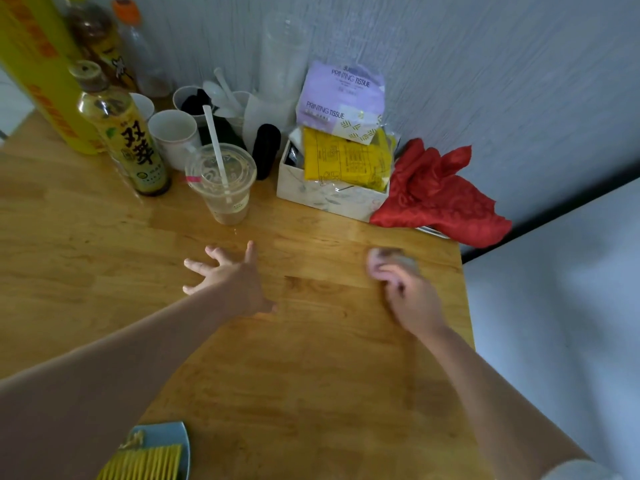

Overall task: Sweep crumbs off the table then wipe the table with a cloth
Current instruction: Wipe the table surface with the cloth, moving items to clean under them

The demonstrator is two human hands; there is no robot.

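One small, blurred greyish-pink cloth (393,261) is pressed onto the light wooden worktop (311,358) near its right edge, gripped by the curled fingers of the right hand (412,296), while the left hand (228,275) is laid spread-fingered just before a lidded clear plastic cup (223,185).

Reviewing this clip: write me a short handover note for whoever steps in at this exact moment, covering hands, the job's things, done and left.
Left hand: open, fingers spread, on or just above the table.
Right hand: grips a small blurred cloth against the table near its right edge.
Brush with yellow bristles lies on the blue dustpan at the near edge, untouched.
Done: sweeping appears finished; no crumbs visible.
Left: wipe the rest of the surface, probably around the plastic cup and white box.
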